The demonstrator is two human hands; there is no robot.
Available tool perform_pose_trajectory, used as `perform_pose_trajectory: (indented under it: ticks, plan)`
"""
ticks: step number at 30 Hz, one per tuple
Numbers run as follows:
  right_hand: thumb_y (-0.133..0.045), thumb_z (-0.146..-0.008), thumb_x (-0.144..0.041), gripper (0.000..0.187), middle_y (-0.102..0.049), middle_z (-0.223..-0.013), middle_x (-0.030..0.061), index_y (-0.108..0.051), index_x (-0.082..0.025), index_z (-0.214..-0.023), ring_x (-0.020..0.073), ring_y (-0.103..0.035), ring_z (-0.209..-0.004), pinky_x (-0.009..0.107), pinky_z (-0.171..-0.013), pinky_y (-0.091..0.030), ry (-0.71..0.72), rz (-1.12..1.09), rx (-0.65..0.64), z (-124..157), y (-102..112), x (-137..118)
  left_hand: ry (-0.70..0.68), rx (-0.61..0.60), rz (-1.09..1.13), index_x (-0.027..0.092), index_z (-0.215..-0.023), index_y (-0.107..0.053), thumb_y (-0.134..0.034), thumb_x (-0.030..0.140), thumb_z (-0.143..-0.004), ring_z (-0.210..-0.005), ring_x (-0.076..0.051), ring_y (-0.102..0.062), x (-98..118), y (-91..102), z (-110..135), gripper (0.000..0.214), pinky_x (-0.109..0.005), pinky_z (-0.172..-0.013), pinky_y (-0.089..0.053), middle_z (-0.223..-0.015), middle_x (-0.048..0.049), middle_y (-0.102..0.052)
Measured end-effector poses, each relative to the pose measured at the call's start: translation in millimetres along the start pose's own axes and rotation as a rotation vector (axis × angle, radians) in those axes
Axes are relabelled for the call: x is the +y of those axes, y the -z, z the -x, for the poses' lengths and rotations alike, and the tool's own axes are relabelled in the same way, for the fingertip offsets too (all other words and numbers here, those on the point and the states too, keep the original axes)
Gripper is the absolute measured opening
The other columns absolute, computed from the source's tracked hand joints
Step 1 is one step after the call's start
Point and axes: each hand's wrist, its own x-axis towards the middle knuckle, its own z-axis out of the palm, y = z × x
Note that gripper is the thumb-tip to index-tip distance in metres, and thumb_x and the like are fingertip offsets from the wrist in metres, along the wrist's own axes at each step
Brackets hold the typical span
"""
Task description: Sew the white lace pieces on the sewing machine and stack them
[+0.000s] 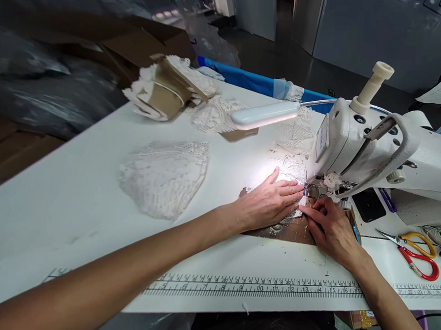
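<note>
My left hand point(272, 199) lies flat with fingers stretched out on a piece of white lace fabric point(295, 214), just left of the presser foot point(307, 190). Close on the other side, my right hand point(326, 222) reaches to the lace's near edge, its index fingertip touching it; whether it pinches the fabric is hidden. Above both hands stands the head of a white sewing machine point(336, 141). Beneath them is a brown plate point(291, 233) on the table. Another white lace piece point(164, 177) lies flat to the left.
A lit lamp point(265, 115) hangs over the lace. Bundled lace with cardboard point(168, 91) sits at the back. To the right are scissors with red and yellow handles point(411, 249) and a black phone point(369, 205). A printed ruler point(258, 287) runs along the front edge.
</note>
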Motion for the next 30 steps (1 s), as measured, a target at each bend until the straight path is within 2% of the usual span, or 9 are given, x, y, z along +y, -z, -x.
perform_pose_trajectory:
  ticks: [8, 12, 15, 20, 23, 26, 30]
  plan:
    - [-0.047, -0.095, -0.019, 0.036, -0.061, -0.095, 0.0119, -0.064, -0.021, -0.127, 0.0220, -0.059, -0.079, 0.035, -0.073, -0.055, -0.075, 0.013, -0.055, -4, -2, 1, 0.067, -0.014, -0.089, 0.013, -0.106, -0.065, -0.034, 0.026, -0.104, -0.099, -0.025, -0.064, 1, 2.5, -6, 0.033, -0.061, -0.102, -0.037, -0.104, -0.0112, -0.071]
    - [-0.048, -0.095, -0.022, 0.038, -0.060, -0.104, 0.0125, -0.062, -0.025, -0.129, 0.0233, -0.060, -0.082, 0.037, -0.075, -0.056, -0.108, 0.008, -0.038, -5, -7, 4, 0.104, 0.019, -0.166, 0.014, -0.099, -0.066, -0.032, 0.026, -0.105, -0.096, -0.023, -0.064, 4, 0.1, -11, 0.036, -0.056, -0.100, -0.041, -0.094, -0.0095, -0.071]
    - [-0.047, -0.096, -0.026, 0.037, -0.057, -0.111, 0.0130, -0.061, -0.025, -0.131, 0.0226, -0.062, -0.084, 0.038, -0.076, -0.057, -0.144, -0.091, -0.024, -4, -5, 9, 0.113, 0.056, -0.206, 0.014, -0.096, -0.066, -0.033, 0.026, -0.104, -0.093, -0.023, -0.064, 6, -3.6, -14, 0.035, -0.051, -0.096, -0.045, -0.090, -0.0090, -0.069]
    - [-0.047, -0.095, -0.027, 0.031, -0.059, -0.108, 0.0115, -0.066, -0.018, -0.118, 0.0163, -0.061, -0.070, 0.033, -0.069, -0.056, -0.291, -0.358, 0.001, -1, 17, 18, 0.109, 0.156, -0.255, 0.014, -0.098, -0.064, -0.035, 0.026, -0.103, -0.091, -0.022, -0.064, 6, -0.3, -12, 0.032, -0.046, -0.091, -0.048, -0.094, -0.0098, -0.069]
    - [-0.048, -0.093, -0.025, 0.024, -0.060, -0.101, 0.0088, -0.066, -0.018, -0.105, 0.0162, -0.060, -0.072, 0.031, -0.067, -0.055, -0.281, -0.407, -0.022, -1, 35, 21, 0.145, 0.210, -0.266, 0.014, -0.100, -0.063, -0.034, 0.029, -0.104, -0.086, -0.020, -0.063, 4, 10.8, -8, 0.033, -0.037, -0.078, -0.052, -0.102, -0.0109, -0.068]
    - [-0.049, -0.091, -0.024, 0.017, -0.062, -0.096, 0.0080, -0.065, -0.018, -0.093, 0.0179, -0.060, -0.077, 0.032, -0.071, -0.054, -0.219, -0.381, -0.055, -5, 45, 21, 0.077, 0.163, -0.219, 0.016, -0.096, -0.064, -0.034, 0.027, -0.104, -0.075, -0.015, -0.062, 0, 19.2, -7, 0.033, -0.028, -0.063, -0.049, -0.100, -0.0068, -0.068]
    - [-0.051, -0.092, -0.026, 0.016, -0.064, -0.088, 0.0075, -0.064, -0.018, -0.089, 0.0191, -0.061, -0.076, 0.033, -0.071, -0.052, -0.207, -0.324, -0.096, -11, 38, 22, -0.066, 0.034, -0.127, 0.016, -0.092, -0.067, -0.039, 0.026, -0.102, -0.082, -0.015, -0.064, -3, 17.2, -12, 0.031, -0.027, -0.069, -0.051, -0.095, -0.0048, -0.069]
